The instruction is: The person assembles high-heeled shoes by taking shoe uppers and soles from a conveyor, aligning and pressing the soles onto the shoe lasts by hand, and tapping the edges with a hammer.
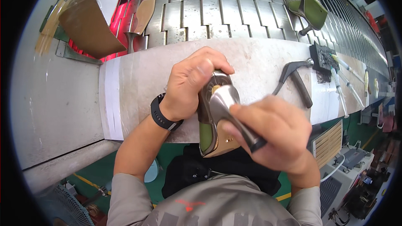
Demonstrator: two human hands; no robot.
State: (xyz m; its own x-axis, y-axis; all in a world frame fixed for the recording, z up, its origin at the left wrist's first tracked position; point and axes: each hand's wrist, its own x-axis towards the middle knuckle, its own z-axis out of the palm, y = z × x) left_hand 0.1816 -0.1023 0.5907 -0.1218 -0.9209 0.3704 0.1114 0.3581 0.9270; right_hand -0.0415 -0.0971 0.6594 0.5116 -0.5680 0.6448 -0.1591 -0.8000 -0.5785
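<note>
My left hand [190,79], with a dark band on its wrist, is wrapped round the far end of a green and brown shoe [206,136]. The shoe lies sole up over the bench's near edge, its tan sole toward me. In my right hand [278,129], blurred by motion, is a metallic shoe heel [225,97] with a flared end and a black tip. The flared end lies against the shoe's heel seat, where a yellowish patch shows; the contact is partly hidden. A hammer [301,88] with a dark handle lies right of my hands.
A pale bench [142,71] runs across. Right of the hammer are a black block [324,58] and several syringes [340,90]. Behind is a slatted metal conveyor [209,12], carrying a green heeled shoe [314,12] and a tan sole [145,13]. A brown sheet [90,27] stands left.
</note>
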